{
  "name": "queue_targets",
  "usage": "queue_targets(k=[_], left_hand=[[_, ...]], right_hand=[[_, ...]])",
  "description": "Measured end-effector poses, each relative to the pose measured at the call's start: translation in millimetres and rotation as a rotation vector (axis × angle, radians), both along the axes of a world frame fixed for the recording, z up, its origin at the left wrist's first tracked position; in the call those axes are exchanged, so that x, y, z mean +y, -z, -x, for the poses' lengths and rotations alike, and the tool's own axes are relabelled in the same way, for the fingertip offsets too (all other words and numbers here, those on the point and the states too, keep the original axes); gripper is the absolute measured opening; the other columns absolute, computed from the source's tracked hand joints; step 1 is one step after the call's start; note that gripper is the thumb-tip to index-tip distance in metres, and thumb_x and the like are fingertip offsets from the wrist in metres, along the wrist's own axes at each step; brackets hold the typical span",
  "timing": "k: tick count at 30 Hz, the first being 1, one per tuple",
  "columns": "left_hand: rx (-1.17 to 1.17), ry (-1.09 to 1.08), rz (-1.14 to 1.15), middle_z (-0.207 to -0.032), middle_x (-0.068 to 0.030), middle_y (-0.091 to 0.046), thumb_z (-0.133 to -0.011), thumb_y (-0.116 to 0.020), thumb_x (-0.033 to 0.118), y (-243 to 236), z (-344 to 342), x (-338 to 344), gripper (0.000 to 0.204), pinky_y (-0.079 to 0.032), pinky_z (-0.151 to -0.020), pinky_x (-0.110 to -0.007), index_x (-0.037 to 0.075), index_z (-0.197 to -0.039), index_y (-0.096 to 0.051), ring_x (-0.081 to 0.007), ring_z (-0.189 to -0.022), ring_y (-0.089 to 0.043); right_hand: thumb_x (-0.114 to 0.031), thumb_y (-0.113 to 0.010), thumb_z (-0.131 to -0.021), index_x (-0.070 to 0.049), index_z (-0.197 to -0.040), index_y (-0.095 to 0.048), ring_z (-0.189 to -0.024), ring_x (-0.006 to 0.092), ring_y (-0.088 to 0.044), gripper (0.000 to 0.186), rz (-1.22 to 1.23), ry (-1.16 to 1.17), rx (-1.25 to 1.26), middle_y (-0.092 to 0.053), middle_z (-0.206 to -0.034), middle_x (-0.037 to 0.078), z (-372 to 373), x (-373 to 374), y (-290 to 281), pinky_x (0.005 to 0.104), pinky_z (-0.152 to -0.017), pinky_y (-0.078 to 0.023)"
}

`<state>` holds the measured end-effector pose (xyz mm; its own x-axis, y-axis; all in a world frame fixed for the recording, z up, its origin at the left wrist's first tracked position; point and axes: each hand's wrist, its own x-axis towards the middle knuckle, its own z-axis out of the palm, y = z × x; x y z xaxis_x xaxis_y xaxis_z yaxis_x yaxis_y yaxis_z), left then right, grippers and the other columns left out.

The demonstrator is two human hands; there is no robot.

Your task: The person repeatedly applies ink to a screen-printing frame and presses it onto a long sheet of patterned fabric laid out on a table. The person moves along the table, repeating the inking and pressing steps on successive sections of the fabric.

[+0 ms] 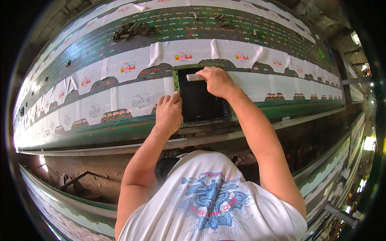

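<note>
A screen-printing frame (175, 80) with a dark mesh lies across the white fabric pieces on the long table in front of me. My left hand (169, 112) is at the frame's left side, its fingers bent over the edge and gripping it. Over the far part of the mesh, my right hand (219, 82) is closed round a pale squeegee (196, 78). The squeegee's left end sticks out past my fingers; the rest is hidden under the hand. Beside the frame, white fabric (140, 100) bears a faint outline print.
Farther back, white fabric pieces (201, 48) carry coloured cartoon prints. Several dark cylindrical pieces (130, 31) lie heaped on the patterned green table. A rail (213, 137) runs along the near edge, and another long table (72, 205) stands at the lower left.
</note>
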<state>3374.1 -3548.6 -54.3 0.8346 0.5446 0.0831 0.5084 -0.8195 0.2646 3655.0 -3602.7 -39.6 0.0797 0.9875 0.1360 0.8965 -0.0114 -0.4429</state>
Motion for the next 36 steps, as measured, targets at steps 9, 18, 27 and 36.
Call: queue_targets(k=[9, 18, 27, 36], left_hand=[[-0.005, 0.033, 0.017, -0.148, -0.014, -0.072, -0.081, -0.075, -0.002, -2.4, -4.0, 4.0, 0.047, -0.045, -0.124, -0.05, -0.001, -0.128, -0.08, -0.034, -0.133, -0.066], [0.079, 0.055, 0.018, -0.145, -0.014, -0.069, -0.088, -0.071, 0.003, -11.8, -6.2, 3.6, 0.044, -0.043, -0.127, -0.058, 0.001, -0.132, -0.078, -0.0362, -0.136, -0.066], [0.02, 0.11, -0.181, -0.133, -0.0193, -0.078, -0.102, -0.06, 0.011, 30.0, 9.8, 36.3, 0.036, -0.053, -0.111, -0.056, 0.0, -0.133, -0.076, -0.0412, -0.126, -0.072], [0.318, 0.287, -0.549, -0.1, -0.0129, -0.085, -0.094, -0.072, 0.023, -10.8, -21.1, 15.2, 0.021, -0.07, -0.075, -0.047, 0.011, -0.093, -0.089, -0.0293, -0.091, -0.085]], right_hand=[[-0.002, -0.063, -0.091, -0.007, -0.123, -0.078, -0.113, 0.0337, -0.068, 0.035, -0.056, -0.056, -0.183, -0.076, -0.122, 0.011, 65.2, -93.0, 6.4, 0.0478, -0.101, -0.053], [-0.017, -0.068, -0.096, -0.01, -0.109, -0.077, -0.112, 0.0327, -0.067, 0.017, -0.094, -0.033, -0.136, -0.074, -0.113, 0.012, 101.9, -140.4, 5.7, 0.048, -0.102, -0.055], [-0.032, -0.084, -0.097, -0.011, -0.135, -0.076, -0.141, 0.0334, -0.062, 0.045, -0.194, 0.2, -0.088, -0.072, -0.144, 0.012, 111.7, -253.6, -4.3, 0.0534, -0.12, -0.047], [-0.026, -0.077, -0.098, -0.014, -0.121, -0.08, -0.13, 0.0281, -0.066, 0.026, 0.237, 0.715, -0.122, -0.075, -0.126, 0.006, 256.1, -554.6, 38.4, 0.048, -0.112, -0.05]])
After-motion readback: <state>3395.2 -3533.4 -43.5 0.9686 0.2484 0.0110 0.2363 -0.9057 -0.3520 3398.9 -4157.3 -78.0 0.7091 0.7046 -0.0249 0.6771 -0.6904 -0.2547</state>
